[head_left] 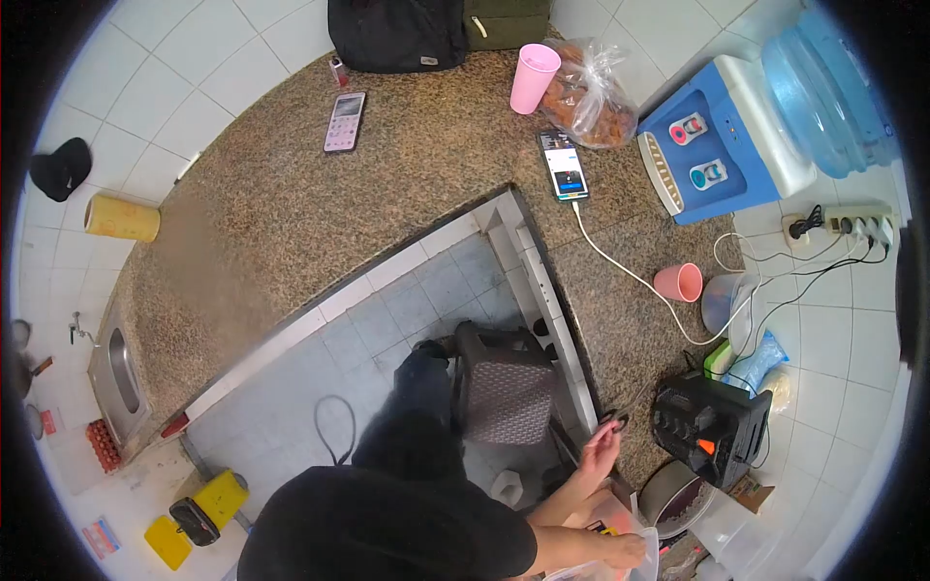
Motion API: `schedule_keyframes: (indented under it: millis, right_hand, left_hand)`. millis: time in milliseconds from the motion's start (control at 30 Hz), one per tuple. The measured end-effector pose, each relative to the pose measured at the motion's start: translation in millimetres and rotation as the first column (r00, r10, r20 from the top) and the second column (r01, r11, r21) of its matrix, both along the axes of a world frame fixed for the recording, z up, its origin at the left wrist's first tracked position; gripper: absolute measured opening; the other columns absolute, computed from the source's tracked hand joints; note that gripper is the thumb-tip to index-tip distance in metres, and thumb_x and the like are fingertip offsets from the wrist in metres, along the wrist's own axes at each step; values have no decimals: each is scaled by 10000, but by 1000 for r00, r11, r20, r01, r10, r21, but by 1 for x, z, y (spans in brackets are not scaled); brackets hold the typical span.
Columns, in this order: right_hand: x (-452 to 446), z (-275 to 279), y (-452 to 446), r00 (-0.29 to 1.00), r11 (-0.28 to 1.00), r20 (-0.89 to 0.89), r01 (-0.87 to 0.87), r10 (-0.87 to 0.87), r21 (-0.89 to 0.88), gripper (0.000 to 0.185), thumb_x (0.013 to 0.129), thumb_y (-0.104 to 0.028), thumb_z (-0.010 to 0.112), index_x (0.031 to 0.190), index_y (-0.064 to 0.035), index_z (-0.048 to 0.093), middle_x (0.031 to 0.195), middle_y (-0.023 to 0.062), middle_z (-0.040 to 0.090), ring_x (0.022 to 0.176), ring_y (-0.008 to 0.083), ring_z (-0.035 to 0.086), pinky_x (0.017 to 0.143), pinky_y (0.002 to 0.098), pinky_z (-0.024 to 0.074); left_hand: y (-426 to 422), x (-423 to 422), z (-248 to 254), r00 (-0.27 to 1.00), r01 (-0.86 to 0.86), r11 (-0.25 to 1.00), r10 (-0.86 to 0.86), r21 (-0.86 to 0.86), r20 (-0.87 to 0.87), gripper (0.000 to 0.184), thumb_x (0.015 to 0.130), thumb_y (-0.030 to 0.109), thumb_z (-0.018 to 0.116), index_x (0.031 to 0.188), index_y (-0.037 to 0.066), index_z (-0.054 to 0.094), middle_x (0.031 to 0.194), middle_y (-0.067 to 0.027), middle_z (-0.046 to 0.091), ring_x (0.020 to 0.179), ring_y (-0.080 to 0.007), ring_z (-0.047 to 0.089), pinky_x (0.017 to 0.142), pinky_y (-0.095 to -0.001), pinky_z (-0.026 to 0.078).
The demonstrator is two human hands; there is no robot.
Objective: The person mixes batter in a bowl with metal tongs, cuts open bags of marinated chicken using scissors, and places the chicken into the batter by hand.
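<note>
Lower right, by the near end of the counter (417,126), both hands, set apart from each other. Left hand (599,453) raised near the counter edge, fingertips closed on a small dark object (621,424); its exact kind too small to tell. Right hand (623,551) lower, fingers bent at a clear plastic container (651,558); cannot tell if they grip it or something in it. Pinkish item with a yellow-and-black label (605,528) shows between the forearms, partly hidden.

Just beyond the hands: round pot (650,499) with dark reddish contents; above it a black plastic box (707,426) with an orange piece on its front. Green-and-blue packaging (760,360) behind the box.

Farther along the same arm of the counter: pink cup (678,283), mouth visible, near a white cable (630,273) that runs to a lit phone (564,167). Water dispenser (722,136) beside the wall. Near the corner, a tall pink cup (535,79) next to a tied clear bag of brown food (593,105).

Other phone (345,123) on the far stretch, below a dark backpack (397,34). Brown woven-pattern stool (509,392) on the floor.
</note>
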State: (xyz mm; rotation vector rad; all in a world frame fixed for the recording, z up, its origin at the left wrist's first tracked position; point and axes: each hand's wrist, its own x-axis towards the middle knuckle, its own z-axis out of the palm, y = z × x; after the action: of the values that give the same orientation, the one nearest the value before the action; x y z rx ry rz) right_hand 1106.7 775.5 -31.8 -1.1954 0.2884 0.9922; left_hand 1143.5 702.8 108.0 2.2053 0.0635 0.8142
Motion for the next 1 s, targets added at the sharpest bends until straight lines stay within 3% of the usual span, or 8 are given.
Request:
schedule_keyframes:
  millis: [233,333,433,667,767,833,867,1000]
  right_hand:
    - [-69,44,-107,722,951,-668,47,180,307,394,941,38,556,1331,23,496,1255,132,561,1084,191,617,939,259,566]
    - [-96,68,-132,847,983,-516,-39,129,182,399,929,37,576,1322,17,510,1224,122,585,1066,182,624,921,264,559]
    - [-117,104,-148,980,991,-152,-136,131,-22,405,917,35,596,1314,11,525,1194,113,610,1048,173,631,904,270,553]
    - [-152,150,-212,957,974,275,-25,88,-224,378,882,11,674,1248,-9,586,1036,50,676,939,126,642,789,260,511]
    - [-164,173,-217,947,974,256,216,-193,-64,525,853,-29,743,1314,-21,491,1060,117,696,959,185,675,707,233,512]
    - [-167,190,-230,935,964,233,263,-267,50,540,849,-110,781,1307,-47,501,1046,111,688,917,185,676,693,244,510]
    - [-168,200,-238,935,954,198,277,-296,117,585,847,-167,793,1321,-44,472,1012,111,678,889,199,672,668,235,493]
    - [-150,205,-264,907,725,29,316,-420,611,766,784,-554,781,1325,-119,458,979,76,620,897,190,614,649,235,443]
  left_hand:
    - [12,-3,-4,1000,0,1000,0,-12,12,214,753,221,706,938,117,735,780,-78,716,691,-257,674,629,-394,532]
    - [15,-2,-7,1000,10,1000,-10,-9,20,232,762,221,706,968,119,735,785,-77,718,684,-257,673,621,-393,531]
    - [19,-2,-9,999,31,1000,-31,4,33,249,771,220,707,998,121,736,790,-76,719,676,-256,671,614,-392,530]
    - [-11,16,5,932,346,936,-335,-62,140,292,792,219,708,1068,127,737,802,-74,722,658,-254,667,597,-389,528]
    - [-24,43,12,841,538,816,-506,-212,190,311,801,218,708,1098,129,737,806,-73,724,650,-254,665,589,-388,527]
    - [-30,58,5,796,584,799,-528,143,-297,239,753,328,743,746,89,742,708,-140,687,632,-278,664,590,-410,532]
    - [-38,62,10,801,559,817,-486,145,-349,176,714,199,731,734,25,725,664,-220,656,617,-370,674,582,-473,542]
    - [-52,71,100,848,438,890,-364,123,-385,386,954,280,566,790,-36,717,732,-291,646,684,-439,676,645,-528,526]
